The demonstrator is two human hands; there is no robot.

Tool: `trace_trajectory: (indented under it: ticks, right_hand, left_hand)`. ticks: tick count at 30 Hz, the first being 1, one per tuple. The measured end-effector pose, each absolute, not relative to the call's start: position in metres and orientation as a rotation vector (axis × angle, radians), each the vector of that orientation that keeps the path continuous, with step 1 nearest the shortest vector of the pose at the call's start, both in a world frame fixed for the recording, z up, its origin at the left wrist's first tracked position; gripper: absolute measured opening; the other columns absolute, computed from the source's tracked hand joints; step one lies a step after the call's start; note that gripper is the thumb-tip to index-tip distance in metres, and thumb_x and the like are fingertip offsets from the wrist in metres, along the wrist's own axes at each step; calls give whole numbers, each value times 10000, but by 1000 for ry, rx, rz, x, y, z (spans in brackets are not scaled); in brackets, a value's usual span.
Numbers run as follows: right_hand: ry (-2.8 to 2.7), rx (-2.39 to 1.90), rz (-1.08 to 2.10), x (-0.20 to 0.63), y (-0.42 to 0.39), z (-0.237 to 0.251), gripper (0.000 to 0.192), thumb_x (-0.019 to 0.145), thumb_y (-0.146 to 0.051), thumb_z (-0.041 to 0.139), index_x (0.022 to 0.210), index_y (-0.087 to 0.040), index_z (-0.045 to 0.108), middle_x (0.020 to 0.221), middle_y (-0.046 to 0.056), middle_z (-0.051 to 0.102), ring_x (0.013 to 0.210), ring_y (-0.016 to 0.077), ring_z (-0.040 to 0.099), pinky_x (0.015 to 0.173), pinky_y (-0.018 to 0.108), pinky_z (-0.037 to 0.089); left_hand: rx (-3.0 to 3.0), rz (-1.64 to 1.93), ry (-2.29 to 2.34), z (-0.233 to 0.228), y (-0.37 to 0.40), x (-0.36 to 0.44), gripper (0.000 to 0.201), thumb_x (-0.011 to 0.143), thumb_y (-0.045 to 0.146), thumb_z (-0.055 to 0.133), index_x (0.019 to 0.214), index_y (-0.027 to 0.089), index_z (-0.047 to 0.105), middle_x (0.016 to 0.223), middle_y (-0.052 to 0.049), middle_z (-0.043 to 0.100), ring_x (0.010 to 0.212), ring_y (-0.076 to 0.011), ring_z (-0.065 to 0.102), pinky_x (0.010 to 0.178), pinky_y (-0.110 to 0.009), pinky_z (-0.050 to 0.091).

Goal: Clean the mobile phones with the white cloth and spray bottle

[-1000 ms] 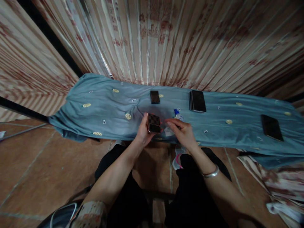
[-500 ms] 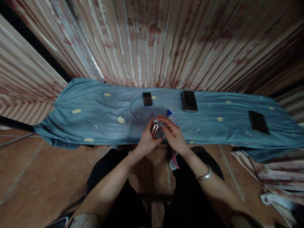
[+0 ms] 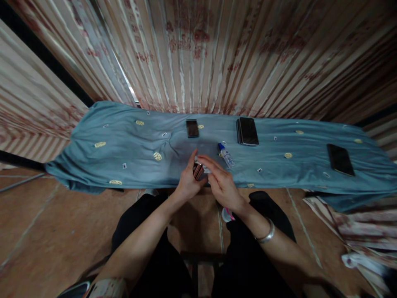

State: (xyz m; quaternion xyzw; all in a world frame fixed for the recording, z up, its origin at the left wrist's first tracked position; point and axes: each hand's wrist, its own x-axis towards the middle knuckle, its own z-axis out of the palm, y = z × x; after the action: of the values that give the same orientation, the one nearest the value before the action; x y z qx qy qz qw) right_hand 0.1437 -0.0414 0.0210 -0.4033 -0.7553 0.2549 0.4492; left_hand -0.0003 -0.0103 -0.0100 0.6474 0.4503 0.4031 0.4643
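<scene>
My left hand grips a rose-gold phone by its edge, tilted so that only its side shows. My right hand lies flat against the phone's other face, with a pale cloth or wipe seeming to sit under its fingers; whether the fingers hold it is unclear. Both hands hover over the near edge of a table covered by a blue cloth. A small clear bottle with a blue cap lies just beyond my right hand.
On the blue cloth lie a small dark phone, a stack of dark phones and another dark phone at the right. Striped curtains hang behind. Crumpled fabric lies on the tiled floor at the right.
The phone has turned from showing its checkered back to standing edge-on in my left hand. My right hand came in from the right and now presses against it.
</scene>
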Motion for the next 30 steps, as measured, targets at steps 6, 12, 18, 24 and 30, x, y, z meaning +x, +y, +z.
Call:
trace_trajectory:
  ticks: [6, 12, 18, 24, 30]
  right_hand:
    - [-1923, -1000, 603, 147, -37, 20, 631, 870, -2, 351, 1419, -268, 514, 1473, 40, 548, 1399, 157, 474, 1199, 406, 384]
    - [-1899, -1070, 572, 157, -23, 3, 604, 841, 3, 350, 1333, -262, 578, 1389, 47, 615, 1345, 158, 531, 1178, 417, 406]
    - [-1842, -1133, 612, 164, -13, -9, 585, 823, -13, 364, 1303, -246, 605, 1365, 62, 637, 1313, 189, 564, 1166, 446, 409]
    - [-1812, -1106, 624, 158, -19, 0, 598, 831, -16, 372, 1312, -280, 611, 1371, 28, 637, 1332, 174, 547, 1179, 432, 400]
    - [-1842, -1046, 658, 148, -32, 12, 601, 849, -20, 374, 1334, -293, 602, 1384, 27, 621, 1333, 175, 542, 1172, 428, 417]
  left_hand:
    - [1619, 1016, 1140, -13, -11, -1, 973, 701, 177, 687, 1549, 123, 212, 1178, -109, 685, 1014, -220, 694, 907, -348, 552]
    - [1711, 1030, 1098, -9, -20, 0, 999, 691, 144, 680, 1562, 145, 192, 1306, -144, 626, 1026, -219, 688, 940, -371, 547]
    - [1706, 1032, 1038, -3, -23, 3, 1004, 721, 181, 692, 1569, 168, 156, 1317, -152, 617, 1069, -229, 683, 961, -384, 542]
    - [1723, 1000, 1066, -1, -20, 2, 1028, 693, 138, 673, 1576, 178, 149, 1295, -138, 631, 946, -209, 698, 899, -373, 562]
    - [1700, 1004, 1105, -8, -16, -5, 1036, 678, 104, 662, 1576, 172, 150, 1310, -124, 635, 911, -180, 695, 853, -327, 559]
